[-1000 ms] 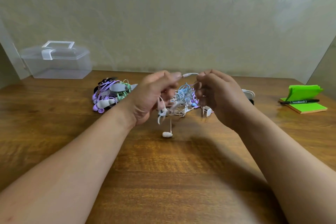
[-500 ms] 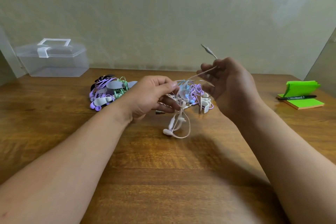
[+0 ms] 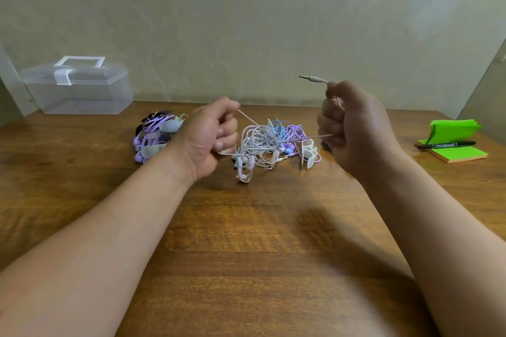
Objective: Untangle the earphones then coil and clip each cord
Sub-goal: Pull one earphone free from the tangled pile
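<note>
My left hand [image 3: 210,137] is fisted, fingers [image 3: 226,128] curled round a thin pink cord [image 3: 247,117] that runs down into the earphone tangle [image 3: 262,145] on the bench [image 3: 246,241]. My right hand [image 3: 353,128] is fisted too, gripping the same pale cord; the jack plug [image 3: 313,79] sticks out above its thumb side. Both hands are raised off the bench, with the tangle lying between and just behind them. A white clip [image 3: 309,153] sits beside the tangle, a coiled purple pile [image 3: 156,134] lies behind my left hand, and a clear box [image 3: 79,87] stands far left. Green notes [image 3: 454,154] with a marker [image 3: 446,144] are at right.
</note>
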The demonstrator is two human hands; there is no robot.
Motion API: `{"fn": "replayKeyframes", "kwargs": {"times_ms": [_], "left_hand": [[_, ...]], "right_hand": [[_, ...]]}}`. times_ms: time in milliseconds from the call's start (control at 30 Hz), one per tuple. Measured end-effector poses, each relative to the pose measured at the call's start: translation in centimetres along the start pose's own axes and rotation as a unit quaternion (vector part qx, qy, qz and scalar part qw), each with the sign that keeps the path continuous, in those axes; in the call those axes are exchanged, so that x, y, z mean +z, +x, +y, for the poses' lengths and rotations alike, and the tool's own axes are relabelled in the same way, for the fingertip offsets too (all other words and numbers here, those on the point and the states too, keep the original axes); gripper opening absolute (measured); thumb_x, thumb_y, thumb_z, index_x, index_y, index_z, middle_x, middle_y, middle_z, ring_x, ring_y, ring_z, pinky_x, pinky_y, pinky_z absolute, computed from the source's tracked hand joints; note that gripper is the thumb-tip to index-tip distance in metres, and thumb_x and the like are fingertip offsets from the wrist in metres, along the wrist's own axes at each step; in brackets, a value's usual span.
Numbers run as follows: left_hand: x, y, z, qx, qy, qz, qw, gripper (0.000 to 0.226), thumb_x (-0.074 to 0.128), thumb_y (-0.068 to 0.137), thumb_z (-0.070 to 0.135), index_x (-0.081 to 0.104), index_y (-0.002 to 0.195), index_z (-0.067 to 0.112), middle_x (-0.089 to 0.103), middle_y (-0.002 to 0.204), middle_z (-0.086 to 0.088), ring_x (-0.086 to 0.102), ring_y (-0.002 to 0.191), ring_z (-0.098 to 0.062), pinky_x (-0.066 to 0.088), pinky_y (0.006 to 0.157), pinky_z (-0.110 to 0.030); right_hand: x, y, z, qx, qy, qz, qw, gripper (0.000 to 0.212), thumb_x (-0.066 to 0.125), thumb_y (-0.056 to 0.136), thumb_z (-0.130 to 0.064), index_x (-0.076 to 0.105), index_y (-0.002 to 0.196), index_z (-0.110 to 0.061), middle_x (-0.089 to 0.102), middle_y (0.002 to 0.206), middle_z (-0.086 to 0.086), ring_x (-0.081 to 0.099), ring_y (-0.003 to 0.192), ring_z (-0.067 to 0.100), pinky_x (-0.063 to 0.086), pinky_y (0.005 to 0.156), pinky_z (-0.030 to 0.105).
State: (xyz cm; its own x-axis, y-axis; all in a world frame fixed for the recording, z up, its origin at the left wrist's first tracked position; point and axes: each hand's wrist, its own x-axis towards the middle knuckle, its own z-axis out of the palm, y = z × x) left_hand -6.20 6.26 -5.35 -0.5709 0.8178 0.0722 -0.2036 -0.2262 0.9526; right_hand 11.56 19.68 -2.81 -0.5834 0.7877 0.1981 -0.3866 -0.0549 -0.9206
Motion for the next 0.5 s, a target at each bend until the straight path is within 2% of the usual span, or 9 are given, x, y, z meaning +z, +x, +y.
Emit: {"fn": "replayKeyframes", "kwargs": {"times_ms": [33,100,167,200,233,267,333,400,500], "left_hand": [[0.2,0.1,-0.3,0.033,0.104,0.003,0.994,0.026,0.058,0.101,0.021,0.048,0.077,0.019,0.034,0.050,0.005,0.028,0.039,-0.010,0.017,0.045,-0.025],[0.8,-0.2,-1.1,0.090,0.303,0.004,0.949,0.013,0.069,0.097,0.027,0.060,0.105,0.023,0.055,0.073,0.005,0.047,0.054,-0.008,0.038,0.051,-0.027],[1.3,-0.4,-1.8,0.158,0.419,-0.010,0.894,0.034,0.071,0.095,0.029,0.061,0.127,0.032,0.056,0.112,0.007,0.058,0.088,-0.001,0.052,0.086,-0.031],[1.6,-0.6,-1.8,0.200,0.443,-0.032,0.874,0.037,0.067,0.095,0.027,0.061,0.132,0.032,0.052,0.126,0.009,0.056,0.106,0.000,0.046,0.103,-0.027],[2.0,-1.2,-1.6,0.226,0.451,-0.071,0.861,0.039,0.061,0.094,0.027,0.062,0.133,0.031,0.051,0.134,0.011,0.052,0.120,0.002,0.039,0.110,-0.021],[2.4,-1.8,-1.3,0.225,0.452,-0.115,0.856,0.040,0.056,0.093,0.029,0.062,0.133,0.031,0.055,0.136,0.015,0.051,0.126,0.005,0.037,0.110,-0.018],[3.4,-2.9,-1.5,0.163,0.445,-0.186,0.861,0.030,0.061,0.097,0.033,0.064,0.127,0.035,0.066,0.127,0.020,0.057,0.122,0.007,0.044,0.105,-0.020],[4.0,-3.5,-2.3,0.099,0.424,-0.233,0.870,0.024,0.071,0.098,0.026,0.067,0.121,0.028,0.073,0.115,0.013,0.066,0.110,0.002,0.053,0.096,-0.025],[4.0,-3.2,-2.9,0.068,0.385,-0.252,0.885,0.021,0.069,0.099,0.015,0.070,0.119,0.013,0.078,0.107,0.000,0.073,0.098,-0.008,0.057,0.086,-0.024]], "right_hand": [[0.0,-0.1,-0.1,-0.002,-0.001,-0.016,1.000,0.025,0.052,0.101,-0.020,0.044,0.077,-0.022,0.023,0.060,-0.004,0.018,0.048,0.012,0.011,0.043,0.024],[0.0,-0.1,0.0,-0.008,-0.003,-0.043,0.999,0.026,0.052,0.102,-0.022,0.045,0.077,-0.022,0.023,0.061,-0.004,0.017,0.048,0.012,0.007,0.048,0.028],[0.3,-0.3,0.1,-0.015,-0.008,-0.061,0.998,0.026,0.052,0.103,-0.022,0.045,0.077,-0.022,0.024,0.060,-0.004,0.018,0.048,0.011,0.004,0.053,0.032],[0.5,-0.4,0.1,-0.018,-0.008,-0.067,0.998,0.025,0.052,0.102,-0.022,0.046,0.078,-0.021,0.025,0.060,-0.005,0.019,0.047,0.011,0.004,0.053,0.033],[0.6,-0.4,0.1,-0.020,-0.005,-0.073,0.997,0.025,0.053,0.103,-0.022,0.046,0.079,-0.021,0.026,0.059,-0.004,0.020,0.047,0.011,0.006,0.052,0.032],[0.7,-0.4,0.1,-0.020,-0.002,-0.073,0.997,0.024,0.053,0.103,-0.022,0.046,0.080,-0.021,0.027,0.060,-0.004,0.022,0.047,0.011,0.008,0.049,0.028],[0.7,-0.5,-0.1,-0.014,0.011,-0.068,0.998,0.023,0.051,0.105,-0.021,0.046,0.083,-0.019,0.031,0.061,-0.003,0.029,0.047,0.011,0.019,0.041,0.023],[0.8,-0.4,-0.3,0.000,0.062,-0.067,0.996,0.022,0.049,0.106,-0.020,0.047,0.085,-0.017,0.039,0.061,-0.002,0.041,0.048,0.013,0.032,0.042,0.024],[0.6,0.1,-0.6,0.001,0.161,-0.048,0.986,0.023,0.047,0.108,-0.018,0.050,0.086,-0.015,0.053,0.063,0.001,0.059,0.056,0.017,0.048,0.050,0.026]]}}
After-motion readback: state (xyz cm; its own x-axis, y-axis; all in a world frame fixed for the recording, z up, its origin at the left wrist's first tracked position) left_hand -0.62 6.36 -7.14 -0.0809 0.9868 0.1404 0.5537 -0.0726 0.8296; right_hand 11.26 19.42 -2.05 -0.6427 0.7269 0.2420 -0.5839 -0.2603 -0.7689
